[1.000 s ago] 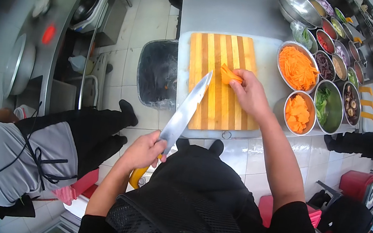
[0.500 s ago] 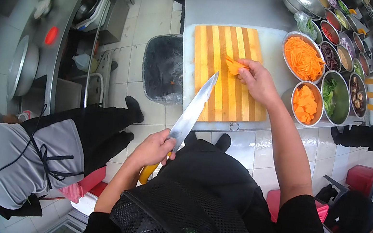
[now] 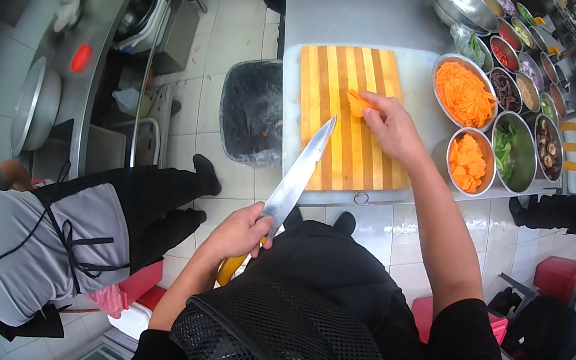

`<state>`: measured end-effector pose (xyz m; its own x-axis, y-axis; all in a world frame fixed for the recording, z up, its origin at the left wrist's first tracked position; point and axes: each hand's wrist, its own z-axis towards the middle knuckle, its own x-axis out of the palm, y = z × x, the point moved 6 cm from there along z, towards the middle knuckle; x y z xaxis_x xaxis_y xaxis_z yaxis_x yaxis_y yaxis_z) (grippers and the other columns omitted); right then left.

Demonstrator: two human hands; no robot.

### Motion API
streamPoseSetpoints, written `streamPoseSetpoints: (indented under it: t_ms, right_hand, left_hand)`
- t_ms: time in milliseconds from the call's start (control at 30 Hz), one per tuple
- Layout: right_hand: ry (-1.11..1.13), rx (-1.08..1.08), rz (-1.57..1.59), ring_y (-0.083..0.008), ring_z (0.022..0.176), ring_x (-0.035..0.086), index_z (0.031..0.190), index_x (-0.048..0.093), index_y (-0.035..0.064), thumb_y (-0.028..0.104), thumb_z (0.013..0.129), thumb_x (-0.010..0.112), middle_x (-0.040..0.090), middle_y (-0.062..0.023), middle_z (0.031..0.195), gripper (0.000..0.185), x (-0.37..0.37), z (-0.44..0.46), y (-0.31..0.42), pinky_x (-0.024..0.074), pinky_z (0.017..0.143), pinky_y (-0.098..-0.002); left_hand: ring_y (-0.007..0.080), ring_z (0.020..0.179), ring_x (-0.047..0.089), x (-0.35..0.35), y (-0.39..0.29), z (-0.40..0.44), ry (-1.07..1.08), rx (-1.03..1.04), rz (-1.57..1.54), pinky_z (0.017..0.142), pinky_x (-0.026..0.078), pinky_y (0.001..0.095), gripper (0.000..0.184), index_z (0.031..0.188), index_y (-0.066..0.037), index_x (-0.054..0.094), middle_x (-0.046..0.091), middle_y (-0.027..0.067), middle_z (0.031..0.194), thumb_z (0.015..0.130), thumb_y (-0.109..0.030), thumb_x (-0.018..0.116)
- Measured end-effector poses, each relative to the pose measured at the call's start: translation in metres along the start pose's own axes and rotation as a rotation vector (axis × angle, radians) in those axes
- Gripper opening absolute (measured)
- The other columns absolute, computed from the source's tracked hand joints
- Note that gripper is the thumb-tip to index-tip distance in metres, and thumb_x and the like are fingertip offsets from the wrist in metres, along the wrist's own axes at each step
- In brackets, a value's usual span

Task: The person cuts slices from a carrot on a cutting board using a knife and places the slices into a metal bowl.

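My left hand is wrapped round the yellow handle of a large kitchen knife. Its blade slants up and to the right, with the tip over the striped wooden cutting board. On that board, my right hand has its fingers closed on a few orange carrot slices; the fingers partly cover them. Right of this hand stand a metal bowl of shredded carrot and a metal container of carrot slices.
A white board lies under the wooden one on the steel table. Metal containers of greens and mushrooms stand at the right. A black-lined bin adjoins the table's left side. Another person stands at the left.
My right hand has lowered slightly and turned flatter over the carrot slices, still at the board. The knife stays almost in place. The other person's arm at the left has shifted.
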<state>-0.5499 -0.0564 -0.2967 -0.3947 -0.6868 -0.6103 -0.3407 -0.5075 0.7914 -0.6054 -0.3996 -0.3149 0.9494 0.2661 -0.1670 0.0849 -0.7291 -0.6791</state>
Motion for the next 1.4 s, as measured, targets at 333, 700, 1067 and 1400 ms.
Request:
streamPoseSetpoints:
  t_ms: [333,700,1067,1400]
  right_hand:
    - [-0.054,0.012,-0.402,-0.0356,0.113,0.066,0.137,0.055,0.0012,0.027,0.085,0.084,0.063,-0.0213,0.128,0.065,-0.023,-0.057,0.026,0.0543,0.096,-0.0453]
    - [-0.054,0.179,-0.278,-0.0394,0.129,0.057,0.143,0.049,-0.0002,0.028,0.081,0.085,0.056,-0.0218,0.137,0.077,0.014,-0.039,0.024,0.0518,0.103,-0.0463]
    - [-0.125,0.108,-0.035,-0.0336,0.114,0.067,0.138,0.055,-0.0044,0.006,0.085,0.075,0.068,-0.0216,0.122,0.058,0.006,-0.034,0.011,0.0532,0.101,-0.0403]
    - [-0.227,-0.017,-0.07,-0.0318,0.109,0.067,0.127,0.066,-0.0007,0.008,0.087,0.075,0.071,-0.0177,0.117,0.042,0.001,-0.037,-0.004,0.0546,0.098,-0.0394]
  left_hand:
    - [0.0145,0.058,0.064,-0.009,0.003,-0.008,-0.056,-0.01,0.021,0.059,0.054,0.031,0.028,0.109,0.003,0.059,0.071,0.0089,0.079,0.104,-0.024,0.051]
    - [0.0159,0.06,0.065,-0.008,0.003,0.0,-0.062,-0.008,0.039,0.062,0.054,0.0322,0.032,0.112,0.004,0.06,0.071,0.009,0.08,0.105,-0.027,0.054]
    - [0.0176,0.059,0.066,-0.003,-0.02,-0.014,-0.134,0.003,0.075,0.062,0.055,0.0341,0.034,0.109,0.003,0.06,0.073,0.0087,0.079,0.103,-0.031,0.055]
    - [0.0212,0.06,0.068,-0.001,-0.057,-0.019,-0.109,0.042,0.17,0.065,0.056,0.0379,0.033,0.109,0.003,0.059,0.074,0.0113,0.08,0.104,-0.028,0.052]
